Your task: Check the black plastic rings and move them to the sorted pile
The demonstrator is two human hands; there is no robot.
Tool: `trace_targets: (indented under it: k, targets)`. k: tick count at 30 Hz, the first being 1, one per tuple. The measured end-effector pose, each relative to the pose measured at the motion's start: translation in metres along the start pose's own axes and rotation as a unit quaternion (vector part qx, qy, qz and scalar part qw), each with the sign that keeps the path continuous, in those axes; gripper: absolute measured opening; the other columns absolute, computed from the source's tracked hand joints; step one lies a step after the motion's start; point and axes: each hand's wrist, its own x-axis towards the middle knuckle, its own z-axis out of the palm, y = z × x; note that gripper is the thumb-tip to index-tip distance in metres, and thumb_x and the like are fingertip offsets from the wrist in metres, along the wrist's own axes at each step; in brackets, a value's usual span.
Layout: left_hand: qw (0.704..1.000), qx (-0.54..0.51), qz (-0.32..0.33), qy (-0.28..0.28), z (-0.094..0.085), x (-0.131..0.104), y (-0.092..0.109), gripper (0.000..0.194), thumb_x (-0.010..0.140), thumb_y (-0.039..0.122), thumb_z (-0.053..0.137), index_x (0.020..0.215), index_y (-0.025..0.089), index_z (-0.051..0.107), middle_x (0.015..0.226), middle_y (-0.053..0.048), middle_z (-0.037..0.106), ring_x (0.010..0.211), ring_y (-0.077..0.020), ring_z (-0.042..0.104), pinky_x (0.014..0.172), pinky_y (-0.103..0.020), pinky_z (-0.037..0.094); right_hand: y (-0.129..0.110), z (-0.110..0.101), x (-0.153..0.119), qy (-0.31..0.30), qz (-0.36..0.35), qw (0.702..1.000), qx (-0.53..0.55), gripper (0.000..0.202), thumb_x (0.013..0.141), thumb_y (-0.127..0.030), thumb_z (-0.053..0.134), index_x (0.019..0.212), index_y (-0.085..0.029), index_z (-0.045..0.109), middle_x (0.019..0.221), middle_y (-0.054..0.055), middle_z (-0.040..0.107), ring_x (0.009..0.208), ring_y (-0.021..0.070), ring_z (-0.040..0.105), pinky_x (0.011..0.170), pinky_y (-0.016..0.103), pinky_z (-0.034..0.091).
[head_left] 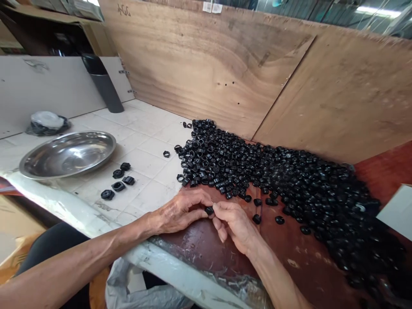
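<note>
Close to the table's front edge, my left hand (185, 211) and my right hand (234, 221) meet around a small black plastic cap (209, 210). Fingers of both hands are closed on it, and they hide part of its shape. Just beyond my hands spreads a large heap of black plastic rings and caps (231, 159), running from the middle of the table to the far right. Several black pieces (118, 186) lie apart on the white tiles to the left of my left hand. A few loose caps (279, 219) rest on the reddish-brown surface beyond my right hand.
A shallow steel bowl (69, 154) stands at the left, with a dark grey bottle (104, 86) behind it. A wrapped bundle (48, 123) lies near the bowl. Plywood boards (206, 64) wall off the back. Below the front edge hangs a grey plastic bag (141, 292).
</note>
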Motion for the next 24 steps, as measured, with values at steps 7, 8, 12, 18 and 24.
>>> trace_targets:
  k: [7,8,12,18,24]
  targets:
    - [0.967,0.056,-0.246,-0.046,-0.015,0.0,0.014,0.047,0.071,0.061,0.08,0.073,0.019,0.06,0.068,0.003,0.056,0.059,-0.0118,0.047,0.051,-0.024,0.029,0.001,-0.095,-0.028,0.235,-0.037,0.861,-0.45,0.045,0.055,-0.046,0.091,0.062,-0.027,0.051,0.048,-0.003,0.057,0.04,0.0165,0.049,0.04,0.026,0.028]
    - [0.953,0.088,-0.289,0.036,-0.018,0.001,0.013,0.051,0.073,0.065,0.077,0.069,0.019,0.055,0.064,0.004,0.05,0.057,-0.0117,0.043,0.051,-0.024,0.027,0.008,-0.105,-0.026,0.235,-0.022,0.852,-0.467,0.046,0.05,-0.04,0.093,0.063,-0.026,0.051,0.049,-0.002,0.058,0.041,0.0181,0.053,0.041,0.026,0.031]
    - [0.872,0.239,-0.353,0.239,-0.027,0.002,-0.003,0.049,0.074,0.061,0.076,0.083,0.02,0.052,0.073,0.003,0.051,0.062,-0.015,0.046,0.06,-0.028,0.036,0.04,-0.109,-0.007,0.139,0.023,0.911,-0.388,0.024,0.069,-0.026,0.076,0.078,-0.025,0.054,0.047,-0.006,0.058,0.033,0.0165,0.054,0.035,0.023,0.03]
    - [0.91,0.301,-0.24,0.157,-0.011,-0.003,-0.03,0.023,0.089,0.032,0.07,0.104,0.02,0.057,0.107,-0.005,0.056,0.08,-0.0186,0.062,0.078,-0.034,0.052,0.038,-0.071,0.019,0.158,-0.102,0.901,-0.391,0.015,0.089,-0.034,0.062,0.079,-0.024,0.059,0.051,-0.005,0.058,0.042,0.0155,0.056,0.047,0.025,0.037]
    - [0.959,0.231,-0.124,0.109,0.008,0.0,-0.028,0.019,0.092,0.025,0.067,0.11,0.022,0.062,0.113,-0.006,0.062,0.102,-0.0217,0.064,0.092,-0.036,0.054,0.028,-0.057,0.025,0.209,-0.145,0.88,-0.402,0.017,0.085,-0.036,0.063,0.075,-0.022,0.067,0.072,0.003,0.064,0.066,0.0207,0.062,0.064,0.031,0.045]
